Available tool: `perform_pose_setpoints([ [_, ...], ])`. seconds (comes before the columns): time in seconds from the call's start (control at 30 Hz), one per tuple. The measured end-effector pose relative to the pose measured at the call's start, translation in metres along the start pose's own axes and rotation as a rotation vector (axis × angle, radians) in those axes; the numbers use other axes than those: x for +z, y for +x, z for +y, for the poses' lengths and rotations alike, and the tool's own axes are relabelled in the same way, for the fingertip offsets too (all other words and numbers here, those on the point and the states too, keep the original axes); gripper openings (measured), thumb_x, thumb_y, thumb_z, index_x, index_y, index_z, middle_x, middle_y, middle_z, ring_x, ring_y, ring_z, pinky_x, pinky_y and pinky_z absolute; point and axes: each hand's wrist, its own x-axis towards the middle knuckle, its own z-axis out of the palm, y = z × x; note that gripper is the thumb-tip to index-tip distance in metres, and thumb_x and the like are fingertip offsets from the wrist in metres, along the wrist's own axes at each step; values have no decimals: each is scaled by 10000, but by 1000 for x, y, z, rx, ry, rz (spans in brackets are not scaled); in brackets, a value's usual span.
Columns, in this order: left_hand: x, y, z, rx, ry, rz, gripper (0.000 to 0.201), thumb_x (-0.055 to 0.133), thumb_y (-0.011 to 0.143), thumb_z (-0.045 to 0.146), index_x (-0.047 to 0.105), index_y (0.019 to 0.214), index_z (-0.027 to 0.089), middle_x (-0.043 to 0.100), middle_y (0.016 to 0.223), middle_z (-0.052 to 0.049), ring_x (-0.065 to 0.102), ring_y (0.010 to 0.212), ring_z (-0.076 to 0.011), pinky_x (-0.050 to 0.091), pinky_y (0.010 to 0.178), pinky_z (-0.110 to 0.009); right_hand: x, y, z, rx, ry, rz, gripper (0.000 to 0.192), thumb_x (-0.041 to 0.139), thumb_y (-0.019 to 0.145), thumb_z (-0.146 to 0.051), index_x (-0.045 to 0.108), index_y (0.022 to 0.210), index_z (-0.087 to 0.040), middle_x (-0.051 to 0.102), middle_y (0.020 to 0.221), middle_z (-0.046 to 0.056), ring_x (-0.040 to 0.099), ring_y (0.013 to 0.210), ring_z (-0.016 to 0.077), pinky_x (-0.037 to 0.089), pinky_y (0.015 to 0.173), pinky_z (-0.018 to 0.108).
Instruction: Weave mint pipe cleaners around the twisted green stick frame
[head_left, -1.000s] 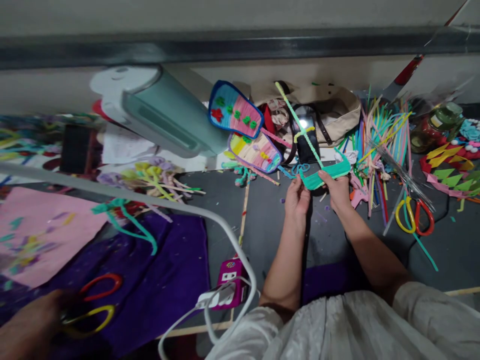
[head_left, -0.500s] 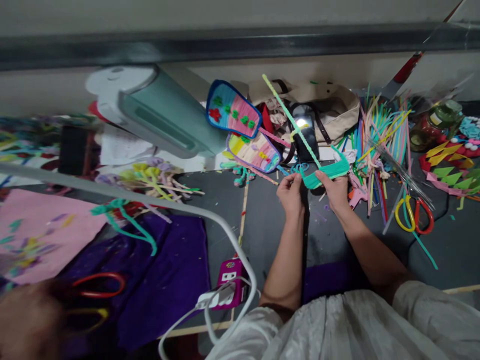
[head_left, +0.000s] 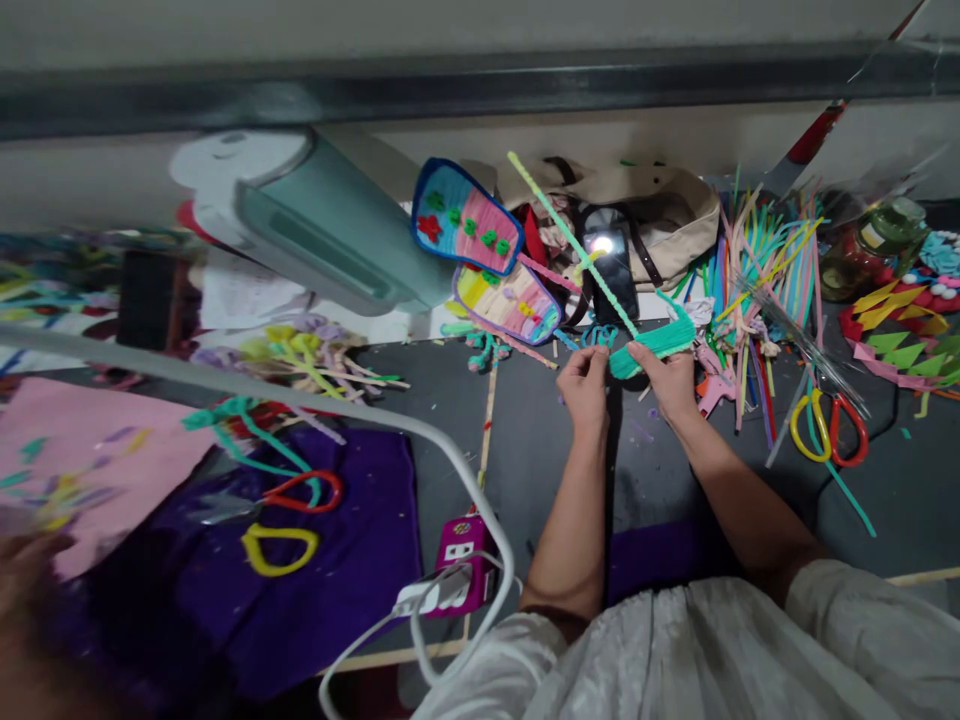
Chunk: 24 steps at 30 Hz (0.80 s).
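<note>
My right hand (head_left: 670,385) pinches a flat green piece made of pipe cleaners laid side by side (head_left: 661,343), thumb on top. A long yellow-green pipe cleaner (head_left: 574,243) slants up and left from near my right thumb. Close to the piece's left end, my left hand (head_left: 585,388) is closed in a pinch; what its fingertips hold is hidden. Beyond my hands lie two pipe-cleaner fan shapes, one blue-edged (head_left: 466,218) and one purple-edged (head_left: 510,305), and a phone (head_left: 611,262) in front of a beige bag (head_left: 679,225).
Bundled pipe cleaners (head_left: 780,260) and yellow-red scissors (head_left: 829,428) lie to the right. Leftward are a white cable (head_left: 420,428), a magenta power box (head_left: 461,560), a purple cloth (head_left: 360,560) with other scissors (head_left: 289,520), and another person's hand (head_left: 34,580).
The yellow-green pipe cleaner's top has swung slightly left, and the green piece has shifted a little. At left, the other person's blurred hand has moved away from scissors now lying on the purple cloth.
</note>
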Motion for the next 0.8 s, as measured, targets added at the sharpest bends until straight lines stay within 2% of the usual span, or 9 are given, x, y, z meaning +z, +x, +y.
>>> perform_pose_setpoints([
  [0.17,-1,4,-3,-192,-151,-65,311,920,638,364,731,774,157,710,719,-27,631,612,-127,502,617,-242,3,1,-12,80,48,51,289,832,666,-441,664,700,-208,721,713,-12,636,661,148,587,716,301],
  [0.33,-4,7,-2,-347,-272,-200,288,905,692,347,714,798,160,722,793,-39,685,718,-152,562,724,-283,5,2,-19,167,150,85,336,871,590,-428,634,664,-201,681,642,-27,574,561,121,524,555,259],
  [0.5,-2,3,3,-425,-323,-255,254,887,722,308,681,794,179,722,836,-37,697,771,-180,591,795,-345,5,3,-17,246,161,90,396,886,549,-476,626,658,-197,676,626,-26,565,547,117,503,544,258],
  [0.67,0,2,4,-392,-296,-250,271,889,721,339,689,807,177,711,831,-34,683,750,-171,577,758,-329,6,2,-18,232,155,101,394,884,551,-474,626,658,-196,671,617,-27,562,544,117,506,549,261],
  [0.8,4,0,3,-228,-204,-170,334,917,675,377,685,800,171,675,776,-14,619,653,-119,507,646,-249,6,1,-16,141,67,123,349,845,619,-478,636,677,-204,718,702,-4,610,615,135,560,639,285],
])
